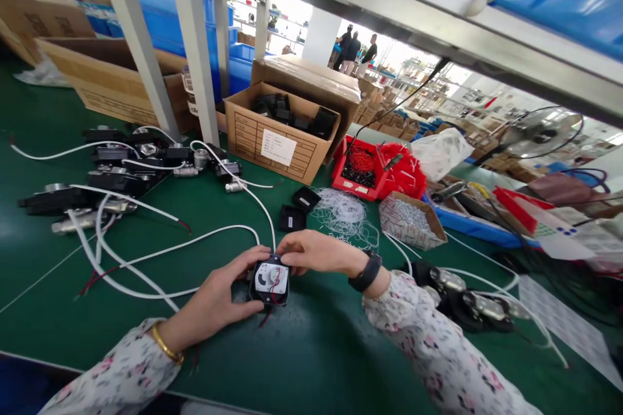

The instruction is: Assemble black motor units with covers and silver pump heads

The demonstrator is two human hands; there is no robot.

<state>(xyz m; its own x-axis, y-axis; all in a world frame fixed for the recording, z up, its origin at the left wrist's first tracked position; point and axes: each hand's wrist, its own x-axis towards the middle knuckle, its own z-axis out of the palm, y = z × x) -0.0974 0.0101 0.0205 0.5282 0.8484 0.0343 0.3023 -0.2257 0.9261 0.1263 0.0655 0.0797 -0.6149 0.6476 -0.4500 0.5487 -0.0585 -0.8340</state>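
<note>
I see green table (331, 356): open cardboard box (249, 136), red bin (356, 190), tangled white strands (342, 206), two small black pieces (292, 219).

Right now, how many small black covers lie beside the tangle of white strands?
2: one cover just beyond the right hand, the other cover behind it, nearer the open carton. The hand could hide more.

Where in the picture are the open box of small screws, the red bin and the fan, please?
Box of screws (437, 238): head view, on its front right cardboard wall.
Red bin (354, 186): head view, front wall.
Fan (541, 132): head view, centre.
</note>
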